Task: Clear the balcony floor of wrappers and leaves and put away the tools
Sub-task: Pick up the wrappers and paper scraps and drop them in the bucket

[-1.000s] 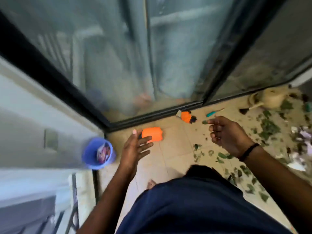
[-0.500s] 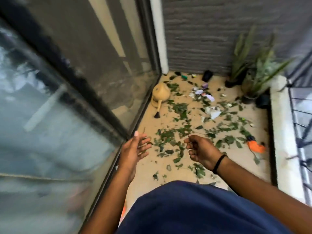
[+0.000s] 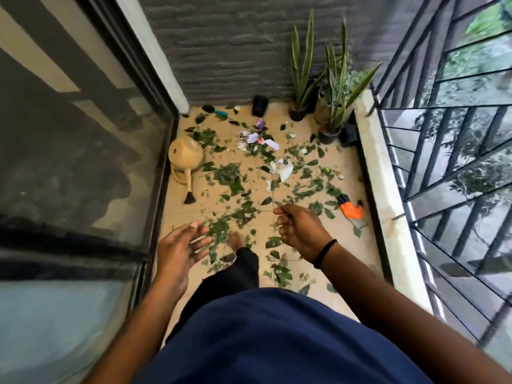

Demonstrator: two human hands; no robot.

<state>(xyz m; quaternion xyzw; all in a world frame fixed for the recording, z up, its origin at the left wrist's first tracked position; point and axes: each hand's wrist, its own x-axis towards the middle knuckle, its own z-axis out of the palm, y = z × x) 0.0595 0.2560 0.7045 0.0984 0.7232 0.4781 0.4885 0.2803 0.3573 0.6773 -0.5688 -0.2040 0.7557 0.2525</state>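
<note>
Lying tipped on the tiled floor (image 3: 343, 245) well ahead of and left of the left hand (image 3: 177, 249), beside the glass door (image 3: 83, 151): a beige watering can (image 3: 186, 156), spout pointing back toward the hand. Hovering with palm up, fingers spread wide and straight, holding nothing. Scattering all across the tiles beneath and ahead of both hands: green leaves (image 3: 228, 173). Lying further ahead, among them: torn wrappers (image 3: 282, 169). Resting near the far wall: a green-handled tool (image 3: 221, 114). Hanging with fingers loosely curled: the right hand (image 3: 300, 231), seemingly holding nothing. Lying just right of that hand, near the ledge (image 3: 382, 173): an orange tool (image 3: 351, 209). Standing far ahead: potted plants (image 3: 332, 79).
</note>
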